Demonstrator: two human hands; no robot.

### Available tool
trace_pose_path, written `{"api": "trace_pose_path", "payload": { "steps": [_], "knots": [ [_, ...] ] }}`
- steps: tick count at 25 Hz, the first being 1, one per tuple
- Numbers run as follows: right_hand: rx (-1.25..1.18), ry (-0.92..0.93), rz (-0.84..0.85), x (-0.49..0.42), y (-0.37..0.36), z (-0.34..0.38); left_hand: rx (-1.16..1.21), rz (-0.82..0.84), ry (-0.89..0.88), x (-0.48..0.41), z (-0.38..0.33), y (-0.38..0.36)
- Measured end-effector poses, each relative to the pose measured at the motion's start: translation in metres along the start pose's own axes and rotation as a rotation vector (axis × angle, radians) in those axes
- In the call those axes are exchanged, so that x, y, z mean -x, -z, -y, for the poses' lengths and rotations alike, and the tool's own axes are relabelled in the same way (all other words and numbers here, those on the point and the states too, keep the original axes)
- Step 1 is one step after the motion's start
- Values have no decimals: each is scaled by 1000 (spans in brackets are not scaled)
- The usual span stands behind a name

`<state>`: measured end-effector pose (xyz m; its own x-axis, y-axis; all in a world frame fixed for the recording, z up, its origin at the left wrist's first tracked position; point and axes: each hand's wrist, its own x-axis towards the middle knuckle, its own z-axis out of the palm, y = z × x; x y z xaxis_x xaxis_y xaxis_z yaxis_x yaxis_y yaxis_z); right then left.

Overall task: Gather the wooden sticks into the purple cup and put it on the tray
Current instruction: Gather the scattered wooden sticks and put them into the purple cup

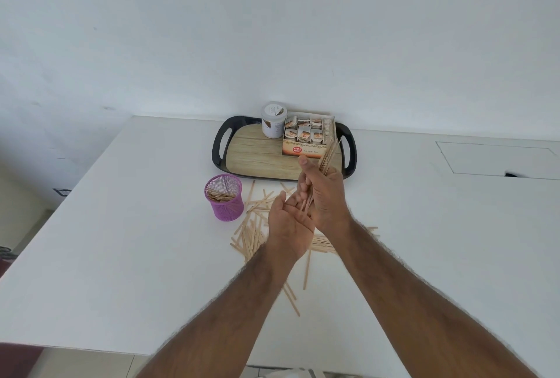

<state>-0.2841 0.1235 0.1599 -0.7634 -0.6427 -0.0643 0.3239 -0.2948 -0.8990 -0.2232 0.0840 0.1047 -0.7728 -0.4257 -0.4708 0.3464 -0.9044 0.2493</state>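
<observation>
The right hand (pixel 325 196) is gripping a bundle of wooden sticks (pixel 330 153) while the left hand (pixel 288 223) (palm up, fingers relaxed) is lying just beneath.

One cup (pixel 225 200), tray (pixel 257 153); perhaps forty sticks (pixel 251 233)

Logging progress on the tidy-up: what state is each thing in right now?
purple cup: upright on the table, partly filled.
bundle of sticks: held above the table.
right hand: grips the bundle.
left hand: open, palm up beneath the bundle.
loose sticks: scattered on the table.
tray: holds jar and tea box.
jar: upright, lid on.
tea box: open.
</observation>
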Motion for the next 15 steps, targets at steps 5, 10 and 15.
{"api": "trace_pose_path", "payload": {
  "steps": [5,10,15],
  "knots": [
    [13,7,-20,8,-6,-4,-6,-7,-46,1,-9,-11],
    [290,85,-78,12,-12,-9,-4,68,-32,6,-10,-19],
    [416,259,-226,17,-30,-24,-31,98,-51,6,-7,-13]
  ]
}}
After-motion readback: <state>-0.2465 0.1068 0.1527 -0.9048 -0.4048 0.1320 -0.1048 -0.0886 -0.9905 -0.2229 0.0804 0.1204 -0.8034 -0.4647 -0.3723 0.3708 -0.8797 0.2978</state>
